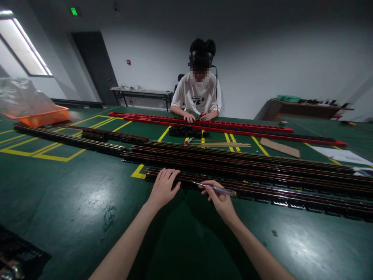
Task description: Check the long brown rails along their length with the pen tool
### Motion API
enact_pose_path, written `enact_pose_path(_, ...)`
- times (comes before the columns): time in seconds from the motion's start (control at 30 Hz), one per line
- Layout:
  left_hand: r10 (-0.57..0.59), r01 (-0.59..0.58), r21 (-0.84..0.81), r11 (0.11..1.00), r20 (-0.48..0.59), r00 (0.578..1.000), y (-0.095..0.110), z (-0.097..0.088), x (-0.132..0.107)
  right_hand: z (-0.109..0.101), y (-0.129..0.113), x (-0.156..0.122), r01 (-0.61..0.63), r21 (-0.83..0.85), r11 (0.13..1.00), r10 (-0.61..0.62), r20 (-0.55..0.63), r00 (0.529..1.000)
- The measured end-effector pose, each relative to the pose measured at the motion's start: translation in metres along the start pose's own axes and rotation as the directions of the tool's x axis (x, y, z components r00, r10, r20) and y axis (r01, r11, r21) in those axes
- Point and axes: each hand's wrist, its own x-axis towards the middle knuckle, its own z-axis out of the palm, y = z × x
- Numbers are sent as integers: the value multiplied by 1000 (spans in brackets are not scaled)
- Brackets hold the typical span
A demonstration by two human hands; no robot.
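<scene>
Several long dark rails (262, 182) lie across the green table (72, 202) in front of me. My left hand (163, 188) rests on the nearest rail near its left end, fingers spread flat on it. My right hand (218, 199) is closed on a thin screwdriver (217, 189) with a clear handle, its tip lying on the same rail just right of my left hand.
Across the table a person in a white shirt (198, 97) has both hands on long red rails (221, 126). An orange tray (43, 116) stands at the far left. Small black parts (188, 131), a cardboard strip (279, 147) and paper (340, 154) lie between.
</scene>
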Motion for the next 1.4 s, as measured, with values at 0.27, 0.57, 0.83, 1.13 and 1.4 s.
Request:
enact_pose_path(0.27, -15, 15, 6, 1000, 5, 1000, -1, 1, 0, -2, 2, -1, 19, 19, 1000, -18, -93, 996)
enact_pose_path(0.57, -34, 35, 30, 999, -41, 999, 0, 5, 1, 3, -3, -2, 33, 29, 999, -30, -107, 994)
enact_pose_path(0.83, -22, 26, 70, 997, -60, 998, 1, 6, 1, 4, -3, -3, 52, 49, 997, -45, -125, 991)
enact_pose_path(1.13, -7, 13, 84, 996, -67, 998, 1, 6, 0, 2, -1, -2, 26, 13, 1000, -25, -81, 996)
enact_pose_path(1.4, -7, 19, 101, 995, -117, 993, 1, 5, 2, 3, -1, -4, 45, -14, 999, -46, -81, 996)
